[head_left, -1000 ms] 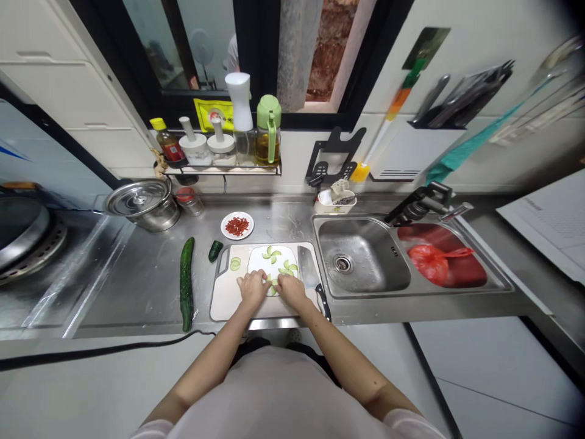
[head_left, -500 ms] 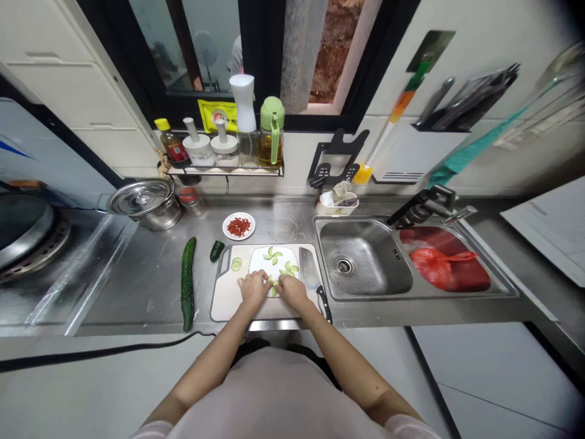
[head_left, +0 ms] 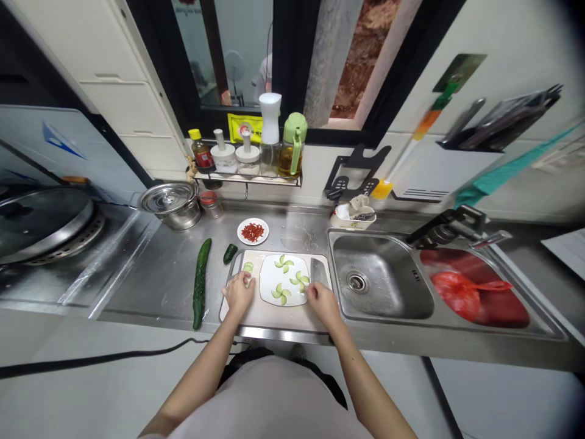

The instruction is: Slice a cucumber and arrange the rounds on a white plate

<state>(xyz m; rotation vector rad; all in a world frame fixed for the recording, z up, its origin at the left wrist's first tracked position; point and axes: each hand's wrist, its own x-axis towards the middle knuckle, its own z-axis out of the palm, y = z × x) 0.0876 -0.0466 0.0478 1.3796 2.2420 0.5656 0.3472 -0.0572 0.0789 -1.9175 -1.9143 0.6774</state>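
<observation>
Plate point(head_left: 272, 275) between both hands' fingers point(head_left: 315, 291)

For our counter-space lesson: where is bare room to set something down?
Bare steel: left of the long cucumber, in front of the pot; a wet-looking patch between plate of red pieces and sink. Crowded: cutting board, with square plate, knife blade, left hand and right hand.

Left hand point(head_left: 239, 294) and right hand point(head_left: 323, 303), earlier close together, are now flanking the plate point(head_left: 270, 277); cucumber slices point(head_left: 282, 294) formerly part-hidden are lying exposed between them; the right is covering the handle of the knife point(head_left: 317, 271).
</observation>
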